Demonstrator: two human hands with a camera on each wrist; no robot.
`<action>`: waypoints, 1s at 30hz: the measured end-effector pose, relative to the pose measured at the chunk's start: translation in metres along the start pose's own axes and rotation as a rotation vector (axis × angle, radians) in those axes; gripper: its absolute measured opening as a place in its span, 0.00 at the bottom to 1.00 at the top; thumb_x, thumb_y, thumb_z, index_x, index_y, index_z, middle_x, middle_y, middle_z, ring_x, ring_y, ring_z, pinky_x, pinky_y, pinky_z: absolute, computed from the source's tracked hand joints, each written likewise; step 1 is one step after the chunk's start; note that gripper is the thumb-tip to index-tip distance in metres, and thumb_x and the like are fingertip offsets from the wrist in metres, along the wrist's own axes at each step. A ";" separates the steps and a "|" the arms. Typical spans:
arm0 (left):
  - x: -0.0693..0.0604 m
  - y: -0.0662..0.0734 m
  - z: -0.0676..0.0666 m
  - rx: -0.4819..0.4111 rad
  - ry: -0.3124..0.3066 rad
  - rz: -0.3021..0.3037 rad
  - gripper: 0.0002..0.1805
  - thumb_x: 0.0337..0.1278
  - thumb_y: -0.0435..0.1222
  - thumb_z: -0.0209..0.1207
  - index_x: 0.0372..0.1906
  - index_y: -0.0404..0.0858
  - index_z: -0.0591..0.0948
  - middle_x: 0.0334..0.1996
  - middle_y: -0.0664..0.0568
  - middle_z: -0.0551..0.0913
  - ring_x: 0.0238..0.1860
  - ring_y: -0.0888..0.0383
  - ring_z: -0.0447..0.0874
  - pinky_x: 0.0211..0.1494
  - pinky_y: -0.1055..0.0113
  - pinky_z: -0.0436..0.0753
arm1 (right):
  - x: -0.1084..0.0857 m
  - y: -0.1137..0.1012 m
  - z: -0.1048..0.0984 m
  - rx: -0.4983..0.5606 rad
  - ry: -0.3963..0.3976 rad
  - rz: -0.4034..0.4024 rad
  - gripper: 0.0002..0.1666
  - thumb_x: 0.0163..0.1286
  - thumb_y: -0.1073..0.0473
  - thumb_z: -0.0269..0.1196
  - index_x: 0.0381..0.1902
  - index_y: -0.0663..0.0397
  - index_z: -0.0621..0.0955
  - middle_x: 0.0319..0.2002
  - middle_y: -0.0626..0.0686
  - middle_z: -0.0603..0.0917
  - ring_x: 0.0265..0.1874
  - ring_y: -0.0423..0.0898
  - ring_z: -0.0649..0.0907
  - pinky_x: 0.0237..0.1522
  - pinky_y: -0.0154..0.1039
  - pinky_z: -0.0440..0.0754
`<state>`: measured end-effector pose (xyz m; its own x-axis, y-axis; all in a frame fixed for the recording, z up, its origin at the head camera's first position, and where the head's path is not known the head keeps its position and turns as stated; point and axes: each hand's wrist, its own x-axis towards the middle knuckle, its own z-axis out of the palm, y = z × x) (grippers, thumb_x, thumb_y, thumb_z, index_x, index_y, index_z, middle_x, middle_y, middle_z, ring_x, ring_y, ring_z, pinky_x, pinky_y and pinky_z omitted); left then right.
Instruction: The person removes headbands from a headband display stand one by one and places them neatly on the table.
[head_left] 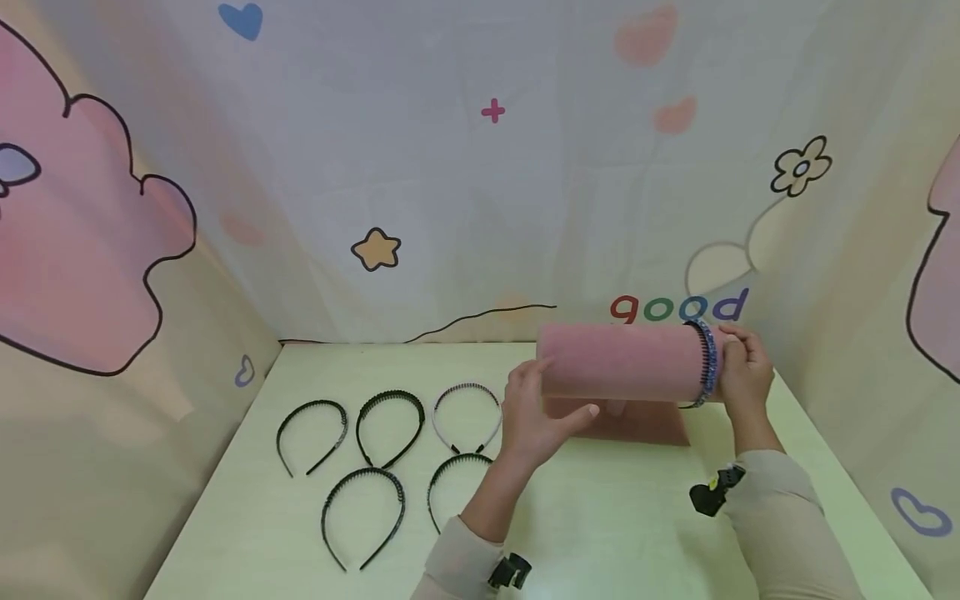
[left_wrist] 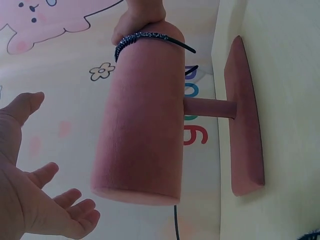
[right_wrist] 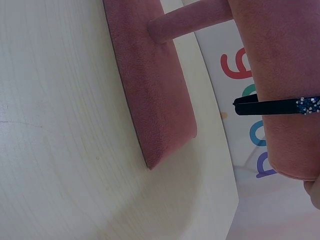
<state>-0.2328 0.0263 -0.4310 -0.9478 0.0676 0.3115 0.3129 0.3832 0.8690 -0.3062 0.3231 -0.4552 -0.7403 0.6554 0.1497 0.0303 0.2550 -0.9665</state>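
Observation:
A pink velvety headband stand [head_left: 615, 362], a horizontal roll on a post and flat base [left_wrist: 245, 125], stands at the right of the table. Round the roll's right end sits a black toothed headband with blue glitter [head_left: 708, 362]; its two tips poke out below the roll in the right wrist view. My right hand [head_left: 745, 371] grips that right end, just beyond the headband. At the roll's left end my left hand [head_left: 531, 421] is spread, thumb apart from the fingers; the left wrist view shows it holding nothing, with a gap to the roll.
Several headbands lie on the left half of the pale table [head_left: 247, 533]: a dark one [head_left: 318, 402] at far left, a black one [head_left: 390, 393], a light purplish one [head_left: 469, 386], and a dark one [head_left: 363, 472] nearer. Another headband [head_left: 459, 458] is partly behind my left forearm. A printed curtain hangs behind.

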 end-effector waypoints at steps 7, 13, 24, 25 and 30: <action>0.008 0.011 0.009 0.035 -0.028 0.064 0.42 0.38 0.50 0.71 0.63 0.44 0.69 0.60 0.50 0.64 0.60 0.50 0.61 0.56 0.46 0.64 | 0.000 -0.002 0.000 -0.008 0.007 0.003 0.17 0.67 0.51 0.47 0.42 0.35 0.83 0.50 0.41 0.80 0.48 0.42 0.75 0.45 0.35 0.68; 0.015 0.016 0.019 0.073 -0.043 0.087 0.42 0.36 0.51 0.71 0.62 0.45 0.70 0.59 0.52 0.66 0.58 0.49 0.64 0.56 0.47 0.64 | -0.001 -0.002 0.000 -0.015 0.012 -0.002 0.17 0.67 0.51 0.47 0.41 0.35 0.83 0.50 0.41 0.80 0.49 0.43 0.75 0.46 0.35 0.68; 0.026 0.028 0.043 0.163 -0.089 0.098 0.42 0.37 0.55 0.70 0.62 0.49 0.70 0.58 0.56 0.66 0.59 0.56 0.63 0.56 0.54 0.70 | -0.001 -0.005 -0.002 -0.001 -0.004 0.034 0.12 0.66 0.44 0.52 0.38 0.34 0.82 0.44 0.39 0.80 0.48 0.42 0.75 0.48 0.37 0.68; 0.026 0.030 0.045 0.168 -0.089 0.097 0.42 0.37 0.55 0.70 0.62 0.50 0.70 0.59 0.57 0.66 0.59 0.56 0.64 0.55 0.53 0.70 | -0.001 -0.005 -0.002 0.009 -0.005 0.029 0.11 0.66 0.44 0.53 0.38 0.35 0.82 0.43 0.38 0.79 0.47 0.41 0.75 0.48 0.37 0.68; 0.029 0.041 0.053 0.181 -0.099 0.119 0.42 0.36 0.56 0.71 0.62 0.52 0.70 0.59 0.59 0.66 0.58 0.57 0.65 0.56 0.54 0.70 | 0.000 -0.004 -0.002 -0.001 -0.018 0.017 0.12 0.66 0.44 0.54 0.39 0.36 0.81 0.44 0.39 0.79 0.48 0.43 0.74 0.47 0.38 0.67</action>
<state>-0.2509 0.0924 -0.4068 -0.9091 0.2091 0.3604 0.4152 0.5255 0.7426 -0.3051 0.3231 -0.4506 -0.7517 0.6466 0.1298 0.0434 0.2448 -0.9686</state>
